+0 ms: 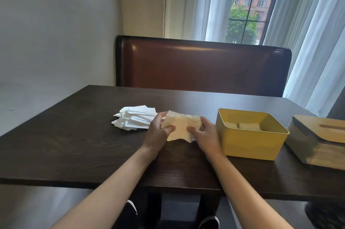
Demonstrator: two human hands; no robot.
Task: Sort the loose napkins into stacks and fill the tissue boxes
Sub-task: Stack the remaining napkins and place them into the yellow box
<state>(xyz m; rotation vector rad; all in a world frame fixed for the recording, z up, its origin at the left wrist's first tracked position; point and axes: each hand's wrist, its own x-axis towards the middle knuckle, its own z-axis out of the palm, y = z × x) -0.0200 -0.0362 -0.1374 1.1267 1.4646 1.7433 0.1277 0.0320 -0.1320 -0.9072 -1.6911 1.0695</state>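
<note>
My two forearms reach over the near table (78,156) edge, both hands pinching one cream napkin bundle.

I hold the cream napkin bundle (182,126) just above the dark wooden table, my left hand (158,131) gripping its left side with thumb on top, my right hand (204,134) pinching its right side likewise. Just left of it, touching the table, a loose white napkin pile (135,119) lies fanned and uneven. To the right stands an open yellow tissue box (252,143) with folded napkins (249,126) inside. Beyond that a grey tissue box with a wooden lid (321,141) sits at the frame edge. A brown leather booth seat (203,68) backs the table, with curtains and a window behind.
</note>
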